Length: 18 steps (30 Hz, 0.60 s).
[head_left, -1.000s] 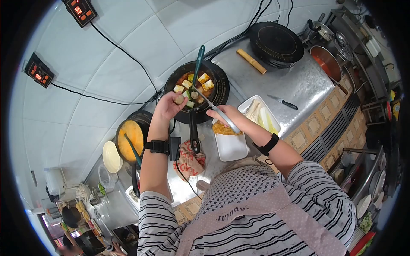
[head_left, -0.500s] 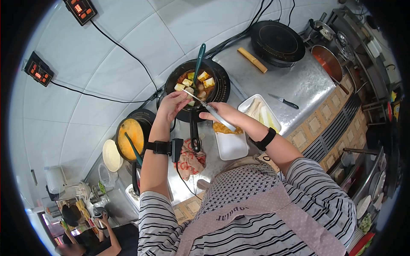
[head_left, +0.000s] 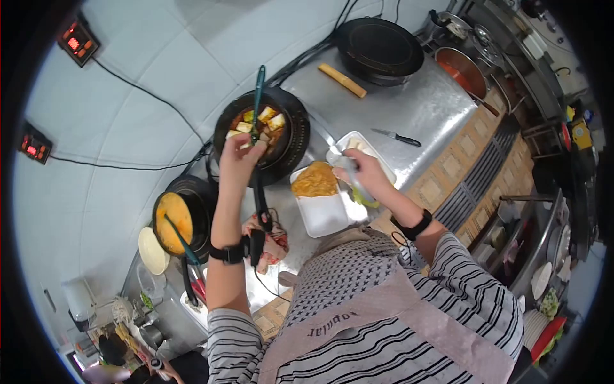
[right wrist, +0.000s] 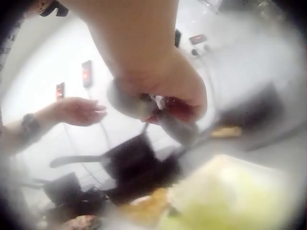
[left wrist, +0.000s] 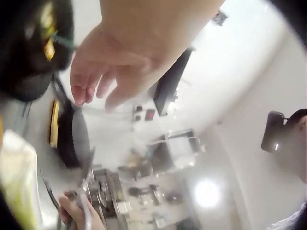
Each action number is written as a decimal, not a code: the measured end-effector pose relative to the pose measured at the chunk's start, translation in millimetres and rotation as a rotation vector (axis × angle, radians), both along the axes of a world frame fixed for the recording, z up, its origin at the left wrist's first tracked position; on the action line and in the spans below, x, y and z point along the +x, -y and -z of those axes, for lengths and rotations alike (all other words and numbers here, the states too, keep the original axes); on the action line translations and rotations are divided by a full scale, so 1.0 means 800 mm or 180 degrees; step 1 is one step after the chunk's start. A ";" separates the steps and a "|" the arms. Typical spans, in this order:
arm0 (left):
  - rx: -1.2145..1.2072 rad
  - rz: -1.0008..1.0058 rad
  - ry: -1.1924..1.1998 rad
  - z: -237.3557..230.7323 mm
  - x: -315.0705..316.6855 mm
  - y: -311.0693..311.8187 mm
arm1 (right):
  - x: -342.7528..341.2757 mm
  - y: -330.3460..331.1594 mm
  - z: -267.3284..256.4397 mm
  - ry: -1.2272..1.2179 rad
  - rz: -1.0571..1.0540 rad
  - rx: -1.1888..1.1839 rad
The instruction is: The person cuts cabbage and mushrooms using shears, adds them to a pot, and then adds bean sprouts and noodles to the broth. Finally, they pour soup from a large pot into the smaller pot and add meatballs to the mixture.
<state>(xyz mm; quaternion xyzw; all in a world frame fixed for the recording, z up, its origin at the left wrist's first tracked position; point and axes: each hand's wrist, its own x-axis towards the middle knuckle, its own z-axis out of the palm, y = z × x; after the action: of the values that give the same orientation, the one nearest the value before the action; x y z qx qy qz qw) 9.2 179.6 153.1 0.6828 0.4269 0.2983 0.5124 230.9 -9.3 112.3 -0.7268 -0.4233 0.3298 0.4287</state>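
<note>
My left hand [head_left: 238, 163] is above the near edge of a black frying pan [head_left: 228, 107]. Its fingers are loosely bent, and the left wrist view shows nothing between them. White cubes [head_left: 276, 121] lie in red sauce in the pan, where a green-handled utensil [head_left: 259, 89] leans. Off to the right, my right hand [head_left: 369, 171] grips kitchen scissors [left wrist: 88, 167], their blades pointing away from me. It hangs over a white tray [head_left: 368, 138] of pale vegetables, partly covering it. Beside that tray, a golden-brown flat piece of food [head_left: 313, 179] lies in another white tray [head_left: 323, 219].
A second pan [head_left: 198, 198] with orange liquid stands at left near a pale bowl [head_left: 152, 251]. Behind are a black round cooker [head_left: 380, 48] and a wooden stick [head_left: 343, 80]. A small knife [head_left: 406, 139] lies at right. A crumpled cloth [head_left: 274, 240] sits beneath the pan handle [head_left: 259, 198].
Earlier my left hand held a round pale piece of food against the scissor blades over the pan; it no longer shows there. My right hand has moved right with the scissors. The head view has shifted.
</note>
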 end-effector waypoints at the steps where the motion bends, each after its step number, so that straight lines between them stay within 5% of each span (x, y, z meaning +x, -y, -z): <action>1: -0.0118 0.0302 0.0380 0.000 0.028 0.028 | 0.021 0.025 0.018 0.0082 0.0382 0.0023; 3: -0.0742 0.1058 0.0283 0.038 0.112 0.096 | 0.065 0.089 0.059 0.0356 0.0924 -0.0726; 6: 0.0420 0.1164 -0.1402 0.132 0.198 0.126 | 0.071 0.122 0.107 0.0867 0.0977 -0.0964; 9: 0.1208 0.0516 -0.2344 0.184 0.235 0.144 | 0.065 0.127 0.132 0.0650 0.1037 -0.1136; 10: 0.1699 0.0437 -0.2080 0.183 0.237 0.152 | 0.063 0.126 0.129 0.0529 0.1163 -0.1086; 13: 0.0749 0.1636 -0.2180 0.185 0.246 0.159 | 0.065 0.128 0.109 0.0205 0.1313 -0.1109; 14: 0.0952 0.1854 -0.2425 0.193 0.241 0.164 | 0.066 0.129 0.105 -0.0112 0.1323 -0.1022; 18: 0.0247 0.1750 -0.2531 0.174 0.225 0.187 | 0.067 0.133 0.129 -0.0113 0.1044 -0.1019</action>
<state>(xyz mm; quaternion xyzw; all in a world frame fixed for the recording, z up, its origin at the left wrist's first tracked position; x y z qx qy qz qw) 189.4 30.0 13.8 0.8500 0.3819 -0.1166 0.3435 284.1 -115.6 8.8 -0.8387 -0.2342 0.3313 0.3632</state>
